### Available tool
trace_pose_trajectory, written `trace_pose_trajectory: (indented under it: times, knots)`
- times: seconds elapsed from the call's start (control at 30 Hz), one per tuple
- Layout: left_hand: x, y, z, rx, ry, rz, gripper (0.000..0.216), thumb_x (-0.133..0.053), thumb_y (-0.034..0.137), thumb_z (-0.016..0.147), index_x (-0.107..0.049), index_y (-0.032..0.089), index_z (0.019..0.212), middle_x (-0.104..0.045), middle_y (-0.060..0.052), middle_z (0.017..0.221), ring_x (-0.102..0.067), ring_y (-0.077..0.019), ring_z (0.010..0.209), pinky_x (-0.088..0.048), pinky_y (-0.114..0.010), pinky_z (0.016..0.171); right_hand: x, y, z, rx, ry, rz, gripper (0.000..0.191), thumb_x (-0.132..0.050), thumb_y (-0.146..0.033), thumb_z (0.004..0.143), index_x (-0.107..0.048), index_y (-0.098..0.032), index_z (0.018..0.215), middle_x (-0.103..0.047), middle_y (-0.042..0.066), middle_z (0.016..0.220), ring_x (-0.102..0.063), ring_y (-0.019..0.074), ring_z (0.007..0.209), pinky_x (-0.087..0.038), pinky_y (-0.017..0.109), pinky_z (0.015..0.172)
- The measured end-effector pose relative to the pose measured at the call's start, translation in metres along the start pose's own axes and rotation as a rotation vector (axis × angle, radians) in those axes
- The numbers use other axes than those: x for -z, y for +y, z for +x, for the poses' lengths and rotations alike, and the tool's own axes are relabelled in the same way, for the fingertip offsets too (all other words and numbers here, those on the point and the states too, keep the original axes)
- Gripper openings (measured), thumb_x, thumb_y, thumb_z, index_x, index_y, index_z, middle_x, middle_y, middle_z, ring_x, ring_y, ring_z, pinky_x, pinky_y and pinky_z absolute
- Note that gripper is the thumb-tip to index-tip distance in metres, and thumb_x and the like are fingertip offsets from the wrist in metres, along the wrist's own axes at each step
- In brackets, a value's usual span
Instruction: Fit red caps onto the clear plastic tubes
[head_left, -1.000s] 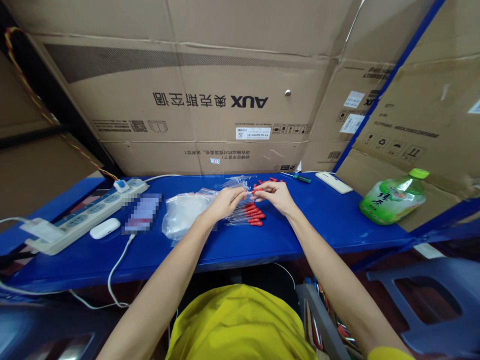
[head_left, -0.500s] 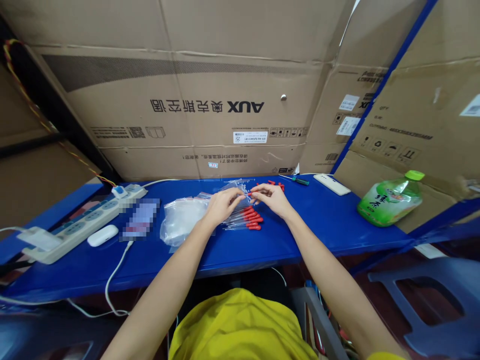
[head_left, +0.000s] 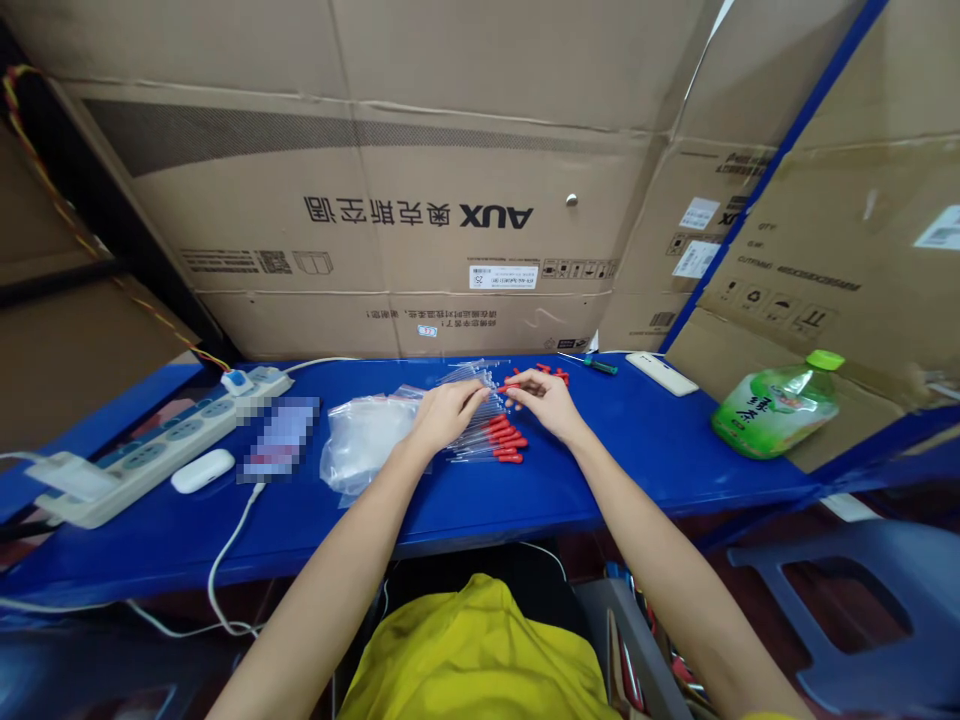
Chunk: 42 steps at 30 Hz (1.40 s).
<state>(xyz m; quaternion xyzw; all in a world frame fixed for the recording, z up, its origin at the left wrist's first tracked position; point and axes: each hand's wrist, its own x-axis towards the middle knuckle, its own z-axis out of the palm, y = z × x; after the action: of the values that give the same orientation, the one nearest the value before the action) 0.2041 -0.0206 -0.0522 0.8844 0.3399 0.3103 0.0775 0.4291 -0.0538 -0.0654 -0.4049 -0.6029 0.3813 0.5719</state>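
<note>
Over the middle of the blue table my left hand (head_left: pixel 450 412) is closed, its fingertips pinching a thin glass dropper tube mostly hidden by the fingers. Facing it, my right hand (head_left: pixel 551 402) pinches a red rubber bulb (head_left: pixel 503 389) at the tube's end; whether the bulb sits over the glass I cannot tell. Just below both hands lie several glass droppers with red bulbs (head_left: pixel 510 441), bulbs toward the right. Bare glass tubes (head_left: pixel 463 372) are heaped behind my left hand. Loose red bulbs (head_left: pixel 562 377) lie behind my right hand.
Clear plastic bags (head_left: pixel 367 440) lie left of the droppers. Farther left are a phone (head_left: pixel 281 438), a white case (head_left: pixel 202 470) and a power strip (head_left: pixel 180 435). A screwdriver (head_left: pixel 600 365), a white phone-like object (head_left: pixel 661 373) and a green bottle (head_left: pixel 776 410) are on the right.
Both hands stay nearly in place, fingertips still together around the tube and bulb. The right fingers have shifted slightly. The view has moved a little.
</note>
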Motion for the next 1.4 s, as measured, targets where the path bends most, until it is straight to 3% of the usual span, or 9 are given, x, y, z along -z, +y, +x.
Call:
trace_pose_trajectory:
  times: [0.57,1.03,1.4]
  knots:
    - [0.002,0.004,0.001,-0.020,0.038,-0.029,0.036,-0.044,0.045,0.111,-0.071,0.022,0.104,-0.077,-0.003,0.099,-0.069,-0.0191,0.086,-0.043,-0.028,0.073,0.002,0.002,0.000,0.008,-0.004,0.003,0.042,-0.085,-0.057,0.079,-0.075,-0.021,0.098,-0.080,0.004,0.086,-0.076,0.0188,0.072,-0.058,0.029,0.063]
    - [0.000,-0.006,0.002,-0.179,0.058,-0.326,0.035,-0.050,0.039,0.110,-0.075,0.016,0.101,-0.077,-0.008,0.096,-0.070,-0.0190,0.085,-0.048,-0.028,0.079,0.002,-0.004,-0.003,-0.069,0.010,0.122,0.044,-0.095,-0.053,0.068,-0.078,-0.018,0.090,-0.082,0.008,0.087,-0.082,0.0272,0.080,-0.068,0.039,0.073]
    - [0.003,0.000,0.004,-0.229,0.074,-0.338,0.039,-0.050,0.041,0.110,-0.076,0.015,0.098,-0.076,-0.009,0.089,-0.069,-0.0182,0.080,-0.049,-0.028,0.076,0.002,-0.006,-0.004,-0.055,-0.013,0.108,0.041,-0.096,-0.051,0.067,-0.080,-0.018,0.084,-0.081,0.007,0.083,-0.082,0.0282,0.079,-0.069,0.042,0.074]
